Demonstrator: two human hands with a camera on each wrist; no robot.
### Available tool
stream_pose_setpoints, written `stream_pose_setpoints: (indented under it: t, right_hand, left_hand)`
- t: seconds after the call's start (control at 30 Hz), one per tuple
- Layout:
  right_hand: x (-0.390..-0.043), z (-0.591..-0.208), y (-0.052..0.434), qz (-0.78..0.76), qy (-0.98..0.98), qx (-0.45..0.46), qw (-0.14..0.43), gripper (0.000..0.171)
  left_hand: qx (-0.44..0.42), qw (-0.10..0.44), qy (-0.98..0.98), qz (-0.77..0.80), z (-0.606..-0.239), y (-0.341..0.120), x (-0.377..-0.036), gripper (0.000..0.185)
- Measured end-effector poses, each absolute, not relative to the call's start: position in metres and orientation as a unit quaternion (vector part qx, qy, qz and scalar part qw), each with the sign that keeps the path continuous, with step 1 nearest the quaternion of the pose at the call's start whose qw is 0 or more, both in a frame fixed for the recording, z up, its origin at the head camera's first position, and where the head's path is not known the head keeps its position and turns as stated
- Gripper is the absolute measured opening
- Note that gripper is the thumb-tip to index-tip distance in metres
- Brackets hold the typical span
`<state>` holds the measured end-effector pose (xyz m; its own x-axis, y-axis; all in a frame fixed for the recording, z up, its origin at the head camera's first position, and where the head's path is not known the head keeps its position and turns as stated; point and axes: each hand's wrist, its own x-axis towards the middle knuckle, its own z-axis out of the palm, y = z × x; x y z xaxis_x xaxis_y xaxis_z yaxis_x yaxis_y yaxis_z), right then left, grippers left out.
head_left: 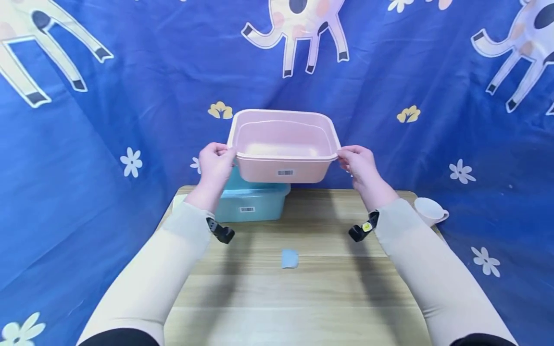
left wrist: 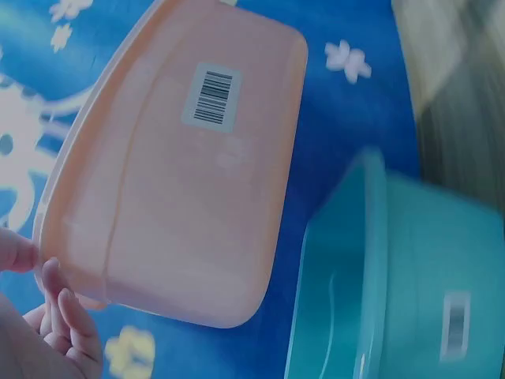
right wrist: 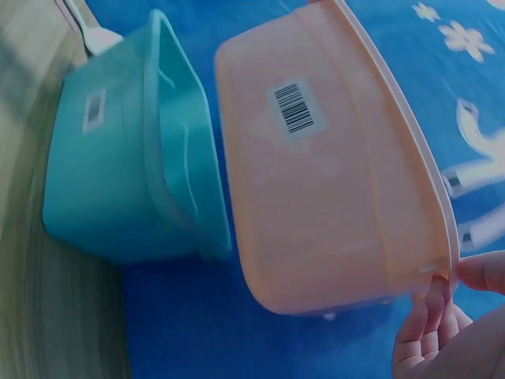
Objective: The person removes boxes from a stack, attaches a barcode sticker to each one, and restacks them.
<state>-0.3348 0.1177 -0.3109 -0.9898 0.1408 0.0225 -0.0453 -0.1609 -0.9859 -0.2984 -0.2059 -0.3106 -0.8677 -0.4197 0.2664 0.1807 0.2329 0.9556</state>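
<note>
Pink tub (head_left: pixel 283 149): held in the air, level, long axis running side to side between the hands. Left hand (head_left: pixel 215 166) pinches its left rim, right hand (head_left: pixel 361 166) its right rim. Teal tub (head_left: pixel 251 202) sits on the table (head_left: pixel 303 288) below, offset left.

Both arms extended forward, forearms in beige sleeves, roughly symmetric; left hand (head_left: pixel 215 163) and right hand (head_left: pixel 360 163) raised level, well apart, above the far edge of the desk; fingers of each curled, thumb on top, pinching; black strap-mounted unit at each wrist.
</note>
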Motion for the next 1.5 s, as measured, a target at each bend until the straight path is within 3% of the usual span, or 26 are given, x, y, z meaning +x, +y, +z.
stream_pose_setpoints:
  t: [0.27, 0.57, 1.5]
  right_hand:
    - [-0.342, -0.312, 0.077, 0.725, -0.687, -0.022, 0.045, 0.007]
    - [-0.356, -0.330, 0.060, 0.703, -0.710, -0.024, 0.035, 0.010]
    - [-0.350, -0.387, 0.050, 0.687, -0.721, -0.091, 0.000, 0.008]
  left_hand:
    - [0.097, 0.268, -0.731, -0.619, -0.305, -0.243, -0.295, 0.007]
    - [0.118, 0.243, -0.759, -0.593, -0.327, -0.263, -0.303, 0.007]
    - [0.154, 0.192, -0.781, -0.575, -0.394, -0.266, -0.303, 0.015]
